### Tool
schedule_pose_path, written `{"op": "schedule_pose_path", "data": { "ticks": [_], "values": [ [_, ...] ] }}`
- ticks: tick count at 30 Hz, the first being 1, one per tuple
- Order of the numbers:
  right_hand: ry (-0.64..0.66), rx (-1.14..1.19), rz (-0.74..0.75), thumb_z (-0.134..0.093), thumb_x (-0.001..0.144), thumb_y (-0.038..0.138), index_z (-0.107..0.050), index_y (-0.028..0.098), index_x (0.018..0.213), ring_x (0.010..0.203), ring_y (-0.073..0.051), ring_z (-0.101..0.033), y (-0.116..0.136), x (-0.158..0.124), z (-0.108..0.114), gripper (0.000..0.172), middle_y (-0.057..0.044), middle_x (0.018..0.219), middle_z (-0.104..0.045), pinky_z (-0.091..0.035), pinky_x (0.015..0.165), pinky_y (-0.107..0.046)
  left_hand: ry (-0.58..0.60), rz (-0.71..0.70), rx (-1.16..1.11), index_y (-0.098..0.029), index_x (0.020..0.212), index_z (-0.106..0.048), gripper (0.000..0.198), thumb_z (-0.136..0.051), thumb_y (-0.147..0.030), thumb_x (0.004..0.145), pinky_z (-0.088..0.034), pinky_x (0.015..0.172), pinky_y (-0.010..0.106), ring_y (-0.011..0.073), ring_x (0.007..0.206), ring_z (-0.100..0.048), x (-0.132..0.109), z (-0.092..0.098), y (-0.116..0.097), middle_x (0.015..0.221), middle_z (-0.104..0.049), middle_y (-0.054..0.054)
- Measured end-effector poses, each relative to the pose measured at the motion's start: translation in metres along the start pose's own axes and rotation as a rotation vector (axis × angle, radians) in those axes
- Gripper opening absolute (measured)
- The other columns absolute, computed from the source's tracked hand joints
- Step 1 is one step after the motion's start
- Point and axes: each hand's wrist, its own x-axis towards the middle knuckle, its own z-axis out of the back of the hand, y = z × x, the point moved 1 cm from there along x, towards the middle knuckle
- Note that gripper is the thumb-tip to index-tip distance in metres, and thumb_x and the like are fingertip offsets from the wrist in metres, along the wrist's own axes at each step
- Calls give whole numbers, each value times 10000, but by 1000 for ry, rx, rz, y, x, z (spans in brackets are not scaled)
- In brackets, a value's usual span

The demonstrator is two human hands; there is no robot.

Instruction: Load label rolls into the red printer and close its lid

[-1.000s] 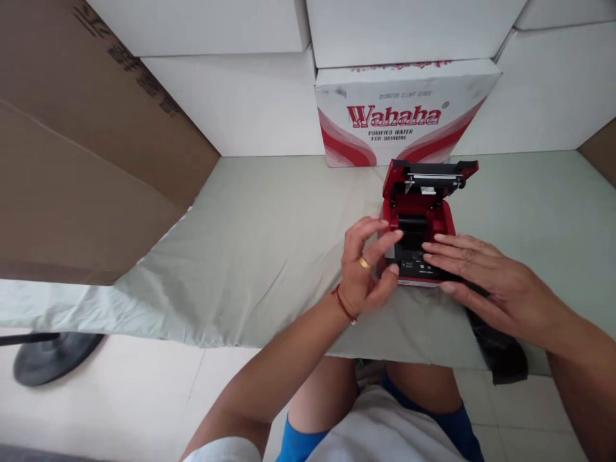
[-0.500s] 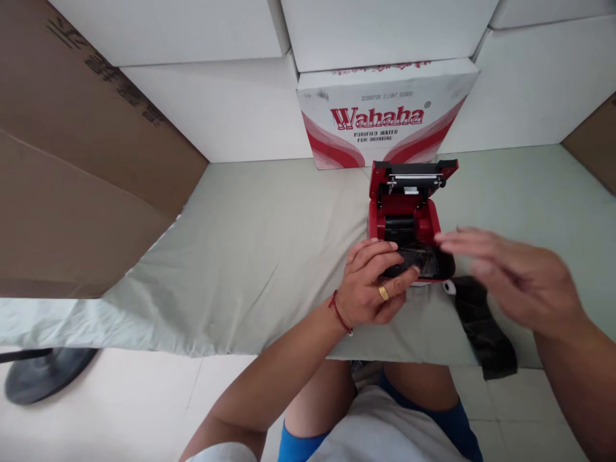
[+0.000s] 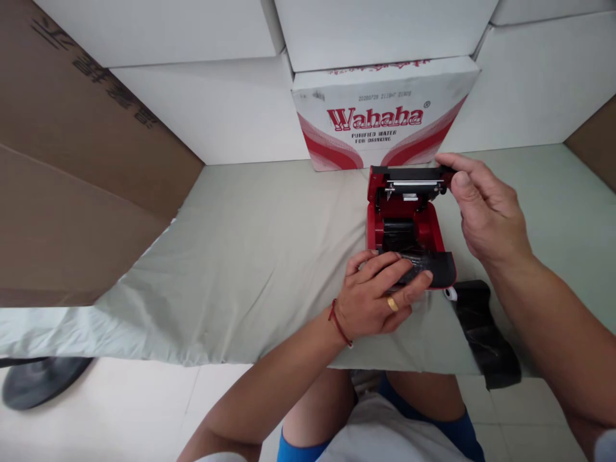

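A small red-and-black label printer stands with its lid raised. Inside it lies a black roll, and shiny black film runs from it over the front edge. My left hand rests on that film at the printer's front, fingers stretched out and pressing down. At the lid's right corner, my right hand pinches the edge between thumb and fingers. To the right of the printer, a second roll of black film on a white core lies partly unrolled, its end hanging over the table edge.
A Wahaha water carton stands right behind the printer, against stacked white boxes. A large brown carton fills the left side. Pale green cloth covers the table. A black round base sits on the floor at left.
My right hand has moved up from beside the printer's front to the lid's right corner and taken hold there. The lid has tilted slightly forward. My left hand stays on the film.
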Motion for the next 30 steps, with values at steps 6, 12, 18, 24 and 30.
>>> {"op": "schedule_pose_path", "data": {
  "ticks": [6, 12, 18, 24, 30],
  "values": [
    [-212, 128, 82, -531, 1128, 503, -717, 532, 1433, 1505, -292, -609, 12, -13, 6, 359, 69, 1550, -707, -427, 1337, -504, 44, 30, 59, -369, 1412, -708, 436, -687, -290, 983, -312, 1282, 419, 218, 1227, -685, -2, 0, -6, 1236, -790, 17],
    [-197, 119, 220, -559, 1128, 313, -833, 413, 1239, 1308, -285, -765, 5, -43, 1, 312, 16, 1294, -842, -491, 1286, -569, 39, 23, 83, -365, 1341, -736, 357, -699, -292, 993, -349, 1279, 397, 198, 1199, -691, 2, 2, -11, 1190, -783, 6],
    [-90, -22, 335, -627, 1071, 206, -843, 332, 1201, 1256, -277, -798, -2, -60, -3, 282, -17, 1282, -849, -555, 1227, -573, -36, -9, 223, -363, 1178, -776, 216, -651, -275, 1026, -461, 1198, 364, 165, 1088, -705, 10, 2, -16, 1036, -765, -10],
    [-139, 53, 326, -610, 1066, 182, -836, 345, 1228, 1249, -270, -801, -7, -63, -11, 323, -16, 1292, -846, -566, 1213, -573, -52, -2, 65, -318, 1377, -688, 374, -578, -278, 1022, -519, 1169, 398, 190, 1148, -715, 7, 5, -7, 1131, -747, 36],
    [-152, 100, 346, -569, 1099, 245, -788, 324, 1274, 1278, -275, -771, -6, -65, -18, 291, -57, 1278, -849, -488, 1249, -605, -186, 509, -447, -361, 1649, -442, 546, -530, -386, 1111, -439, 1263, 466, 249, 1444, -617, -7, 3, 33, 1539, -656, 74]
  ]
}}
